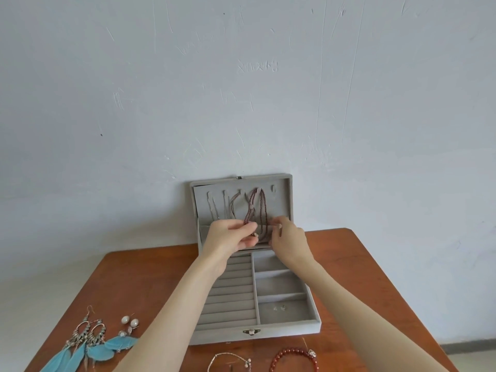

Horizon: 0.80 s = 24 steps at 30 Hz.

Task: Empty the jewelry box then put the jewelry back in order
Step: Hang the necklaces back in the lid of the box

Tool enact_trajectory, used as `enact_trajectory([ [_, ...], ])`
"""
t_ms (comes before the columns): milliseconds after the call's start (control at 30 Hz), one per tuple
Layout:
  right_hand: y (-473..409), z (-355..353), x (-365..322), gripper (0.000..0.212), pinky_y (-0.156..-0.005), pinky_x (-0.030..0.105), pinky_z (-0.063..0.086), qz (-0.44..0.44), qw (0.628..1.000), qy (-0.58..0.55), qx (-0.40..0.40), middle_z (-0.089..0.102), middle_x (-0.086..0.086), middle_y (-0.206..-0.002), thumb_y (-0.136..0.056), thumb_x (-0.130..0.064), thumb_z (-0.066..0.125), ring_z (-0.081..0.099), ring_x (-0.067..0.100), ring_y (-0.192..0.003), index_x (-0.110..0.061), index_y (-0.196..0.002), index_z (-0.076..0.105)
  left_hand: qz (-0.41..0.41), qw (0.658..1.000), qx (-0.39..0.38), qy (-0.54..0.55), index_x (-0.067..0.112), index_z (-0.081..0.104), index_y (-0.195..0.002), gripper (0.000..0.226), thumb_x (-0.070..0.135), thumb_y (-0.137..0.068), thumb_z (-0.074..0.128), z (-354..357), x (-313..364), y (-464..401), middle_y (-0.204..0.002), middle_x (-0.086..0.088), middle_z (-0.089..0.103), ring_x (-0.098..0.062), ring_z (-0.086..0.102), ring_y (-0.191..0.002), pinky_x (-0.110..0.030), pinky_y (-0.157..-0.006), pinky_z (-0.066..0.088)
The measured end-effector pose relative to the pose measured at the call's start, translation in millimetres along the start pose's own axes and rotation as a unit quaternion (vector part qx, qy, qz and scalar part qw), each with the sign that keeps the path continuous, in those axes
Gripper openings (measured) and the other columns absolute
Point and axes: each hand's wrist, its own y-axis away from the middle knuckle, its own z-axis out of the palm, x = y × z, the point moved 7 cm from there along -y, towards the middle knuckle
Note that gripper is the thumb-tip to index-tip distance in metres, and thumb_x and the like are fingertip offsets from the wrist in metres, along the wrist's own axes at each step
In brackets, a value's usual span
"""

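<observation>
Two hands: both up at the raised lid of the jewelry box (257,330), just above its tray.
Left hand (228,238): grip pinched on the dark braided necklace (253,208) hanging from the lid hooks.
Right hand (288,241): fingers curled, pinching the same necklace's lower end.
Box: open, at the far edge of the surface (357,277), lid against the wall.
Left of box: feather earrings (80,347) and pearl studs (130,322), near the surface's left edge.
Front of box: red bead bracelet (294,358) and thin chain bracelet (230,362), at the near edge.
Right of box: bare wood.
</observation>
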Motion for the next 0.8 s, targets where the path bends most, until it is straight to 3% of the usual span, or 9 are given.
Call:
enact_trajectory([
  [167, -8, -7, -17, 0.02, -0.069, 0.035, 0.041, -0.071, 0.979, 0.188, 0.016, 0.064, 0.014, -0.099, -0.095, -0.02, 0.041, 0.058, 0.034, -0.093, -0.006, -0.106, 0.051, -0.008, 0.997, 0.0, 0.071, -0.005, 0.066, -0.082, 0.004, -0.002, -0.08, 0.066, 2, 16, -3, -0.079, -0.015, 0.065, -0.021, 0.067, -0.07, -0.02, -0.065, 0.057],
  [400, 5, -8, -8, 0.016, -0.064, 0.029, 0.034, -0.128, 0.977, 0.161, 0.058, 0.06, 0.011, -0.097, -0.092, -0.01, 0.044, 0.053, 0.029, -0.093, -0.006, -0.102, 0.055, 0.029, 0.991, 0.066, 0.11, -0.005, 0.065, -0.087, 0.008, -0.009, -0.081, 0.062, 12, 19, -16, -0.08, -0.012, 0.063, -0.024, 0.065, -0.075, -0.017, -0.064, 0.057],
  [533, 6, -11, -6, 0.016, -0.063, 0.029, 0.036, -0.137, 0.978, 0.137, 0.07, 0.06, 0.008, -0.096, -0.091, -0.018, 0.048, 0.054, 0.026, -0.092, -0.009, -0.1, 0.058, 0.064, 0.989, 0.119, -0.052, 0.003, 0.069, -0.072, 0.011, -0.003, -0.08, 0.064, 17, 18, -27, -0.072, -0.008, 0.065, -0.014, 0.063, -0.06, -0.028, -0.072, 0.058],
  [633, 7, -11, -6, 0.021, -0.067, 0.031, 0.04, -0.141, 0.978, 0.134, 0.07, 0.06, 0.006, -0.097, -0.091, -0.027, 0.052, 0.054, 0.023, -0.093, -0.01, -0.101, 0.058, 0.117, 0.96, 0.141, -0.211, 0.0, 0.072, -0.077, 0.007, 0.006, -0.079, 0.068, 16, 20, -25, -0.069, 0.002, 0.064, -0.01, 0.059, -0.066, -0.022, -0.072, 0.048],
  [800, 6, -12, -9, 0.033, -0.064, 0.03, 0.038, -0.146, 0.974, 0.151, 0.09, 0.061, 0.008, -0.092, -0.089, -0.04, 0.055, 0.054, 0.024, -0.09, -0.008, -0.096, 0.058, 0.163, 0.925, 0.133, -0.315, 0.009, 0.059, -0.06, 0.021, 0.015, -0.076, 0.071, 15, 22, -25, -0.06, -0.006, 0.051, -0.018, 0.043, -0.063, -0.033, -0.065, 0.046],
])
